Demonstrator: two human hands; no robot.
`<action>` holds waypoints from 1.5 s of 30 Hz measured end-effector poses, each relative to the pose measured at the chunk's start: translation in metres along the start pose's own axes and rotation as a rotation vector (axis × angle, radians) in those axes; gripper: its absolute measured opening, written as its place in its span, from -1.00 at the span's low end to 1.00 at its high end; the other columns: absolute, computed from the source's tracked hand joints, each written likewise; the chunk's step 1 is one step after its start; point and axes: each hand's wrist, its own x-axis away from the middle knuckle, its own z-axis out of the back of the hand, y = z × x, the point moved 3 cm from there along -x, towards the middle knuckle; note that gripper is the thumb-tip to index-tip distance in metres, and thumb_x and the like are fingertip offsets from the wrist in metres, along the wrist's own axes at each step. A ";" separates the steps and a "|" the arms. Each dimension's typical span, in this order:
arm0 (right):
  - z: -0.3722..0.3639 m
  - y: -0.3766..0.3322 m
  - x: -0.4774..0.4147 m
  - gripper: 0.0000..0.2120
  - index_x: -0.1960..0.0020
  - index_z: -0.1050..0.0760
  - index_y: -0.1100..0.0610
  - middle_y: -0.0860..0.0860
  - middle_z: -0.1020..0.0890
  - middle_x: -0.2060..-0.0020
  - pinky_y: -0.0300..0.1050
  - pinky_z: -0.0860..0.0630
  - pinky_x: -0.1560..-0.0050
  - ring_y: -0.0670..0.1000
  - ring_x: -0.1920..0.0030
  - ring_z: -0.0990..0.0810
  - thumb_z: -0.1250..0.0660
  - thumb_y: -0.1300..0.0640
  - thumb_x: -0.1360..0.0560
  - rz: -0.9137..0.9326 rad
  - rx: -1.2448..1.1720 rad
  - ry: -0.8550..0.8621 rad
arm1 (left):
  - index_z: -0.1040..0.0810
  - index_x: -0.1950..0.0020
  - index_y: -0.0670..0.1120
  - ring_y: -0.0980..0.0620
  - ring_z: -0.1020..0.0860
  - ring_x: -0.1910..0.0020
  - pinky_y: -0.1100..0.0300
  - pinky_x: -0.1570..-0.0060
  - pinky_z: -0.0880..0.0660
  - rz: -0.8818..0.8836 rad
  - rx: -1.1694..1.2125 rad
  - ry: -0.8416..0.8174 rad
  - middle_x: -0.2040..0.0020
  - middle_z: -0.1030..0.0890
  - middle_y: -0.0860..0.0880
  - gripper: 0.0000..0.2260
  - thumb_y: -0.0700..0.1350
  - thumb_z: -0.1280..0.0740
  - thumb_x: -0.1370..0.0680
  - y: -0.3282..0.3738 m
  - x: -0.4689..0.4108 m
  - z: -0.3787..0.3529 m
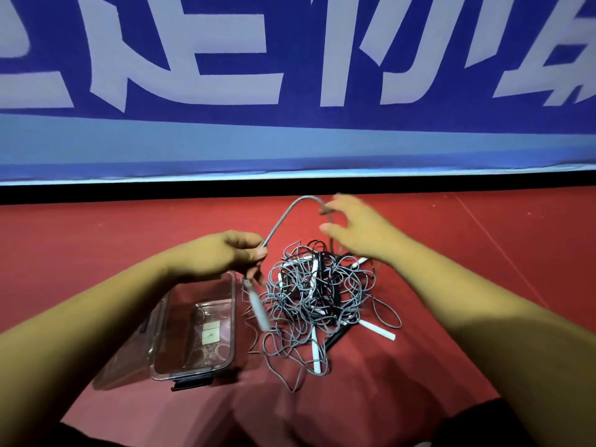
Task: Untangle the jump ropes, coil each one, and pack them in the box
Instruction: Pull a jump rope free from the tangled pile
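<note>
A tangled heap of grey and black jump ropes (317, 290) with white and black handles lies on the red floor. My left hand (222, 254) pinches one grey cord near its end, and a white handle (258, 306) dangles blurred below that hand. The same cord (287, 214) arches up and over to my right hand (358, 229), whose fingers are spread with the fingertips hooked on it above the heap. A clear plastic box (196, 366) stands open to the left of the heap, holding no rope.
The box lid (129, 359) hangs open on its left side, with a dark latch (193, 382) at the front. A black strip and a blue banner wall (290, 91) close off the far side. Red floor (483, 253) spreads right of the heap.
</note>
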 end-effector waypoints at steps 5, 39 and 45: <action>-0.025 -0.034 0.009 -0.85 0.08 -0.52 0.18 0.01 -0.62 0.37 -0.22 -0.52 0.25 0.04 0.29 -0.64 -0.20 0.24 -0.62 0.052 -0.669 -0.212 | -0.36 0.19 -0.21 0.01 -0.58 0.33 0.40 0.34 -0.44 -0.060 0.163 0.046 0.33 -0.33 -0.17 -0.76 -0.22 -0.13 -0.68 0.016 -0.001 -0.008; -0.063 -0.047 0.018 -0.72 0.22 -0.60 0.09 -0.03 -0.40 0.52 -0.14 -0.19 0.44 -0.02 0.50 -0.28 -0.15 0.24 -0.53 0.133 -0.310 -0.403 | -0.56 -0.26 -0.03 0.06 -0.57 0.43 0.30 0.59 -0.23 0.012 0.225 0.198 0.19 -0.70 0.01 -0.78 -0.18 -0.24 -0.65 0.011 -0.002 -0.004; -0.041 -0.036 0.007 -0.75 0.19 -0.62 0.12 -0.07 -0.36 0.57 -0.21 -0.23 0.48 -0.07 0.55 -0.32 -0.20 0.27 -0.54 0.096 -0.424 -0.285 | -0.46 0.14 -0.15 0.10 -0.22 0.56 0.35 0.60 -0.11 0.050 0.316 0.149 0.42 -0.38 -0.05 -0.80 -0.13 -0.22 -0.66 0.003 -0.009 -0.004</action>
